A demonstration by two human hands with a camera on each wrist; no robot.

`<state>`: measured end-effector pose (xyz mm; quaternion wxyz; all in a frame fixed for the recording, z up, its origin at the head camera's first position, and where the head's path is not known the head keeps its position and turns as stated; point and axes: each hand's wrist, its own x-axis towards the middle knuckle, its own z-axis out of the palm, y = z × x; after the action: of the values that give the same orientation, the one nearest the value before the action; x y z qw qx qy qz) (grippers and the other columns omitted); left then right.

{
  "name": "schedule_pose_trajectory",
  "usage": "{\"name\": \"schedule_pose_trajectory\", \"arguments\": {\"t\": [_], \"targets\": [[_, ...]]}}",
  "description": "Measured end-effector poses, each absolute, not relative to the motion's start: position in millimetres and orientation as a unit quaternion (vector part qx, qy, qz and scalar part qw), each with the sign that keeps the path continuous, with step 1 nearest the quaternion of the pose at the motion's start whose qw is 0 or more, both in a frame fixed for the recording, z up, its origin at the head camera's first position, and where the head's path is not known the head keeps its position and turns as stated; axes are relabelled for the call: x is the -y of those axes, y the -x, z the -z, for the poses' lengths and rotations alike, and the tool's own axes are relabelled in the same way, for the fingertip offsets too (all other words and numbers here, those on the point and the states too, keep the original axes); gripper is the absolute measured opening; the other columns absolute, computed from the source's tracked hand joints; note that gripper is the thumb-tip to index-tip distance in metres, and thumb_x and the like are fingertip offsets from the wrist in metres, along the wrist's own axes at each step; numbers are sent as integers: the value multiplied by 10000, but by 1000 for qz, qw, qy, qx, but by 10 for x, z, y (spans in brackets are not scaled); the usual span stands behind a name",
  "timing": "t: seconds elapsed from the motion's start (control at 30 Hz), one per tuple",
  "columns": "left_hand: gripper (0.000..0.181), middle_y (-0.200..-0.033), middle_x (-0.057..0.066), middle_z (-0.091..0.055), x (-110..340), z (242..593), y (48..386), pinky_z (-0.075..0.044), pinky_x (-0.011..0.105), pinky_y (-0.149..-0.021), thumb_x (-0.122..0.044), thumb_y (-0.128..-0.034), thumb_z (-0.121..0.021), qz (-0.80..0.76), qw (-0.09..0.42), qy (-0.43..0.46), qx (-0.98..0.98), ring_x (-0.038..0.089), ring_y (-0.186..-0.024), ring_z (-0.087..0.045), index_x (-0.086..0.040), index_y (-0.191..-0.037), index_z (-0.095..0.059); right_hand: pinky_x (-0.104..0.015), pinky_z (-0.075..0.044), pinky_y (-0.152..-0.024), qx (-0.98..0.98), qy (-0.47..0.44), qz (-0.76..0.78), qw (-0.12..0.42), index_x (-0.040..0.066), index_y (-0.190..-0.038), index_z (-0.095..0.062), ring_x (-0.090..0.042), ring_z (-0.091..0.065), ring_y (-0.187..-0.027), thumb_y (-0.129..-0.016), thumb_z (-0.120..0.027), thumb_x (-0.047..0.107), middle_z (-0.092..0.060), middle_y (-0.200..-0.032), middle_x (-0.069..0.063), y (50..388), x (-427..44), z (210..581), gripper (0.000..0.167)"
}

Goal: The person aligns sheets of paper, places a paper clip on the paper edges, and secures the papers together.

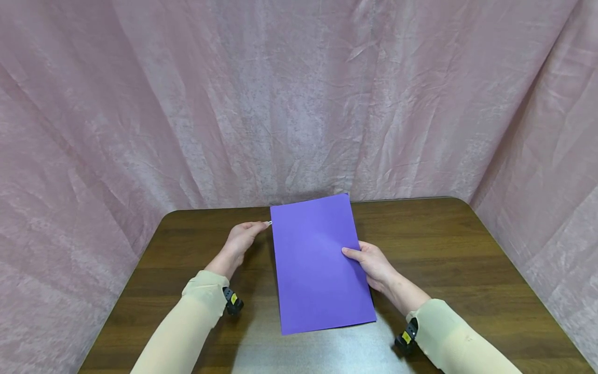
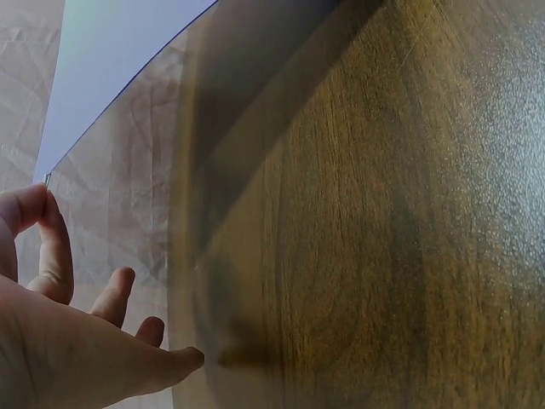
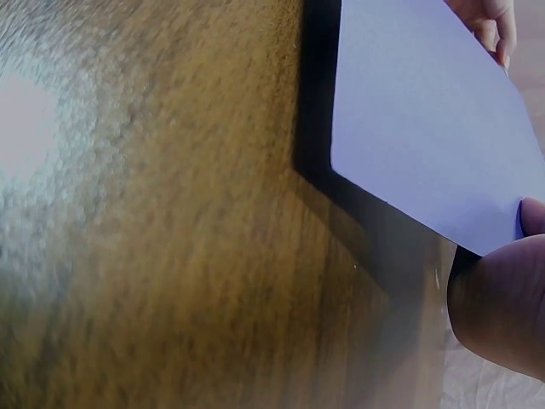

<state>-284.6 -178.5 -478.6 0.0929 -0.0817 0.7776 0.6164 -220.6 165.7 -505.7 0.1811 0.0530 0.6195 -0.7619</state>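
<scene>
A purple sheet of paper [image 1: 317,270] is held tilted above the wooden table in the head view. My right hand [image 1: 374,262] grips its right edge, thumb on the front face and the other fingers mostly hidden behind. At the upper left edge, my left hand [image 1: 240,241] pinches a small pale paper clip [image 1: 270,223] between thumb and forefinger. In the left wrist view the clip [image 2: 48,180] meets the paper's edge, and the other fingers of that hand are spread. How far the clip sits over the paper cannot be told.
A brown wood-grain table [image 1: 420,228] lies under both hands, with a bright reflection near its front. Pink velvety curtains [image 1: 299,104] hang behind the table and along its sides. Black wrist cameras [image 1: 232,301] are strapped over the pale sleeves.
</scene>
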Motion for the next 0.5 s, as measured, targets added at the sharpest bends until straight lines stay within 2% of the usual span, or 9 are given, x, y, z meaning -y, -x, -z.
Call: {"name": "schedule_pose_trajectory", "arguments": {"t": [0.5], "targets": [[594,-1474,94,-508,1777,4792,2819,-226,543,-1199,-470,-904,-762,-623,99,95,-770,311,-1440,-338,-25,-1286,-665,-340,-591,-675,-620,-50,761,185,10,-1178,-663,-192,-723,-761,-1011,-637,123,-749,-870,-62,2210,-1621,5069,204]]}}
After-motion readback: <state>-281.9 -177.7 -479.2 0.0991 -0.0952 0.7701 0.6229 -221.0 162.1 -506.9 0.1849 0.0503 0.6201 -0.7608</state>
